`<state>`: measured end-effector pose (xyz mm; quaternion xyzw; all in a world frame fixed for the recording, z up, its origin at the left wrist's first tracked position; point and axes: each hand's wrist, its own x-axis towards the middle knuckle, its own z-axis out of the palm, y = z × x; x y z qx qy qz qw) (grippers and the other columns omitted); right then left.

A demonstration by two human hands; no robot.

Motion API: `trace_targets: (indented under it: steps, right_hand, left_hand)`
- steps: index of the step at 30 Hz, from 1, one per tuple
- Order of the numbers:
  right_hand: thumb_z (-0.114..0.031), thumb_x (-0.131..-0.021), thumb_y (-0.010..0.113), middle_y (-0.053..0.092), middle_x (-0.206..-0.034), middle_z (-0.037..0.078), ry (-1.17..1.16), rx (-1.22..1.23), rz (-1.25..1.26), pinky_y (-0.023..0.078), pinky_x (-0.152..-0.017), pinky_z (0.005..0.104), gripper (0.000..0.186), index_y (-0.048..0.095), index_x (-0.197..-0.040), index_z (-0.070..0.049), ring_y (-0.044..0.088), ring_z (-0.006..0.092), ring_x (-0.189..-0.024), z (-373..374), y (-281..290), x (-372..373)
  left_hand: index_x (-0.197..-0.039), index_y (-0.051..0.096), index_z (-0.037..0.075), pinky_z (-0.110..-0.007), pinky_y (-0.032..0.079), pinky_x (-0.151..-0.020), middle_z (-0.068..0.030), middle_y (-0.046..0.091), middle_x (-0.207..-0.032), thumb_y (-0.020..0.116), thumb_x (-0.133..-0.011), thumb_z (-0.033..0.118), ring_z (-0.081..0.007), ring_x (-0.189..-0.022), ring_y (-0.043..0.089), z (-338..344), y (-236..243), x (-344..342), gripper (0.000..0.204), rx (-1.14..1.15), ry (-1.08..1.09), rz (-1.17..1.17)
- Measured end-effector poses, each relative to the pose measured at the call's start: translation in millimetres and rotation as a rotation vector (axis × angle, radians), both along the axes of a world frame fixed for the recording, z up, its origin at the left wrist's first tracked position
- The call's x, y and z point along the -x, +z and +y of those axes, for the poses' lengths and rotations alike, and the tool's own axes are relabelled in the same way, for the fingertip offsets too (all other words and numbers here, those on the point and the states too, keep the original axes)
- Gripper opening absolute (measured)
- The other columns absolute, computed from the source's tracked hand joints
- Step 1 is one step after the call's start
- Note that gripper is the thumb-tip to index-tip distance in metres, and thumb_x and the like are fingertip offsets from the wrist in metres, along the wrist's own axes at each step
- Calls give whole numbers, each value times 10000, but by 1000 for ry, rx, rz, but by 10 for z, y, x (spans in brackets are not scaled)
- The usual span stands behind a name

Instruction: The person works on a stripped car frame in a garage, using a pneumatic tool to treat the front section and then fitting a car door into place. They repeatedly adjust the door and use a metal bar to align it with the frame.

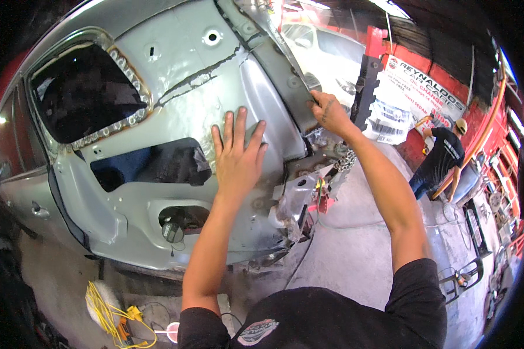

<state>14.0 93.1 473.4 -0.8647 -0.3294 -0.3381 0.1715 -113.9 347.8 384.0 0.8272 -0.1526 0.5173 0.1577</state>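
A silver-grey car's stripped rear side panel (180, 128) stands in front of me. My left hand (237, 154) lies flat on it with fingers spread, just right of a dark cut-out (157, 166). Ahead and to the right, my right hand (330, 113) is closed round the outer edge of the car's rear pillar (285, 87); its fingertips are partly hidden behind the metal. A rough dark seam (198, 78) crosses the panel above my left hand. Below, a black fuel cap (172, 231) sits in the filler opening.
A chain (344, 161) hangs by the torn rear corner (294, 200). On the floor at lower left lie a yellow cord (103, 308) and an orange tool (124, 330). At right, another person (439, 154) bends near car parts. Behind stands a white car (326, 52).
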Motion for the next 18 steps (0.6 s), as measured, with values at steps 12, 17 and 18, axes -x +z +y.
trace_targets:
  steps: [12,17,18]
  right_hand:
    - [-170,-951,527,551,-744,291,29,-107,-3,413,-633,486,205,508,-909,30,540,484,-718,75,-137,-168]
    - [-186,-955,523,549,-739,285,20,-92,-50,412,-627,490,226,507,-882,27,543,478,-717,47,-182,-223]
    - [-194,-957,521,549,-733,281,10,-81,-49,410,-625,492,236,509,-870,25,546,475,-713,50,-178,-188]
  left_hand:
    - [-1318,578,195,-629,165,-1116,-161,330,-1525,654,-867,230,-417,-1409,277,-40,28,-2,459,7,12,5]
    - [-1314,582,193,-627,155,-1122,-159,327,-1528,654,-866,224,-413,-1412,274,-58,21,2,455,12,11,18]
    - [-1313,583,193,-628,151,-1123,-160,325,-1529,654,-865,223,-413,-1412,272,-57,2,-8,454,11,12,18]
